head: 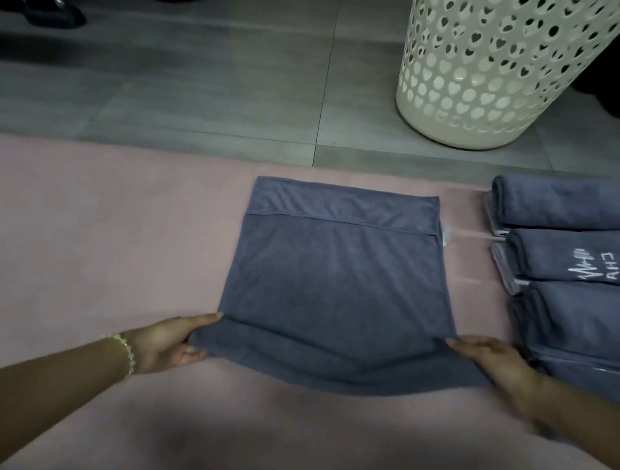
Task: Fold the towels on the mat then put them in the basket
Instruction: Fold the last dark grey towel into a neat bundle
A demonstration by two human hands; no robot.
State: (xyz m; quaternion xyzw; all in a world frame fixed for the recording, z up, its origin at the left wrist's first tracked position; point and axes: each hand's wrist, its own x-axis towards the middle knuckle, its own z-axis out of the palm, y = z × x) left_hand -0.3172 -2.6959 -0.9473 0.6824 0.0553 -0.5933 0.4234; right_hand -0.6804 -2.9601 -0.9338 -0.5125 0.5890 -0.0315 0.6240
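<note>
On a grey tiled floor, a pink mat carries a grey towel lying flat at its centre, its far edge folded over in a band. The left hand and the right hand each pinch a near corner of the towel, lifting that edge slightly. Folded grey towels are stacked at the mat's right end, and a white perforated basket stands on the floor beyond.

Home floor — grey tile floor, pink mat, white laundry basket, folded towels.
</note>
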